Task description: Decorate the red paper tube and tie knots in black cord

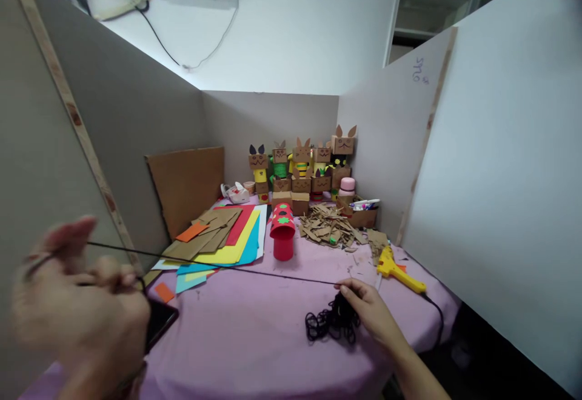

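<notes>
A thin black cord (236, 268) runs taut across the front of the table between my two hands. My left hand (86, 303), raised close to the camera and blurred, is closed on one end, with the cord passing around its fingers. Between thumb and fingertips, my right hand (364, 300) pinches the other end. A loosely looped black cord bundle (334, 321) lies under and beside the right hand. Partly hidden behind the left hand is a dark flat object (160, 322). Farther back stands a red paper cylinder (283, 247) with a spotted red piece (282, 218) tilted on top.
Coloured paper sheets (248, 248) and cardboard pieces (213, 230) lie at left. Cardboard scraps (330, 225) are heaped right of centre. A yellow glue gun (400, 271) with its cable is at right. Cardboard figures (301, 154) stand at the back, between grey partitions (268, 115).
</notes>
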Tool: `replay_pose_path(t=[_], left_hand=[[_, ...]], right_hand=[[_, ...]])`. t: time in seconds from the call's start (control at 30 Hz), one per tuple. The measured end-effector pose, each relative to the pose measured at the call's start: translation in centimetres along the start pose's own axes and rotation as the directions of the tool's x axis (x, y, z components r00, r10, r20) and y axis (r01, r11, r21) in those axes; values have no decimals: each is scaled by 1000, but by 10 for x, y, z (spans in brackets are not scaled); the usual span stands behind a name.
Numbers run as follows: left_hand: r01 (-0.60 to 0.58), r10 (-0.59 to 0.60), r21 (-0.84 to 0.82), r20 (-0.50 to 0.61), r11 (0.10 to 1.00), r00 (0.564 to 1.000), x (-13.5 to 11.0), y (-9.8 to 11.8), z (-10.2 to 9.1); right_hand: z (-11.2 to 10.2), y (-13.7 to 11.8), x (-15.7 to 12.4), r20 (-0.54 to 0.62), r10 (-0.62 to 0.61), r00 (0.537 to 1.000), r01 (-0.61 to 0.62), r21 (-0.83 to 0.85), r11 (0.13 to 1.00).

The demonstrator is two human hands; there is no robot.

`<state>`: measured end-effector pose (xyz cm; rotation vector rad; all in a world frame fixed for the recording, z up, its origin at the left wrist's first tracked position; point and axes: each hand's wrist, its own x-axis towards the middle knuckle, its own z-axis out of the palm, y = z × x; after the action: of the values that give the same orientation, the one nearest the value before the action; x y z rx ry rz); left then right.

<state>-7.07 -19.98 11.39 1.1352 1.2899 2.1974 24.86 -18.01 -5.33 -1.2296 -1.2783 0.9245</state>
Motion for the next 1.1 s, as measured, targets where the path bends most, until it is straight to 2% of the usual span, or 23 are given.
replay_pose_path(t=[0.03,0.1,0.13,0.17,0.2,0.27,0.3,0.33,0.37,0.4,0.53,0.63,0.73,0.83,0.93,1.03,1.1], left_hand=[[-54,51,-68,-42,996,998,-8,-10,6],[5,-3,-31,73,1000,997,-35,-35,24],[106,-116,50,261,993,958,-53,-50,34],[190,-222,117,400,975,889,-72,-65,45],[233,-292,176,535,956,793,-91,-80,54],[235,-370,285,721,929,586,-123,-104,69],[200,-378,321,776,926,504,-134,-114,74],[145,-342,311,813,939,472,-141,-121,76],[83,-312,309,830,947,463,-144,-126,76],[48,-301,318,824,947,480,-143,-130,74],[-16,-319,412,729,911,606,-117,-140,55],[-38,-330,464,682,885,652,-97,-146,39],[-30,-335,481,653,876,680,-83,-150,30],[9,-344,478,620,878,705,-66,-148,25],[83,-373,459,590,885,716,-42,-139,18],[156,-386,435,511,887,768,-22,-123,8],[204,-393,412,450,888,802,-19,-109,4]], right_hand=[[3,-1,0,5,32,999,-32,67,997],[14,-6,-2,20,80,997,-82,193,978],[20,-9,-4,25,94,995,-97,246,964],[27,-13,-6,27,100,995,-103,290,951],[32,-17,-8,29,99,995,-103,326,940],[41,-24,-13,35,82,996,-89,378,921],[44,-27,-16,36,74,997,-82,398,914],[45,-29,-17,35,70,997,-78,418,905],[45,-32,-19,32,75,997,-81,438,895],[43,-34,-20,28,88,996,-91,461,883],[26,-42,-18,-13,156,988,-121,565,816],[12,-45,-14,-80,157,984,-78,599,797],[3,-45,-9,-158,138,978,-29,550,835],[-8,-42,-4,-256,77,964,33,400,916],[-25,-36,2,-328,-39,944,91,144,985],[-41,-27,7,-320,-134,938,93,-140,986],[-42,-23,8,-299,-175,938,91,-275,957]])
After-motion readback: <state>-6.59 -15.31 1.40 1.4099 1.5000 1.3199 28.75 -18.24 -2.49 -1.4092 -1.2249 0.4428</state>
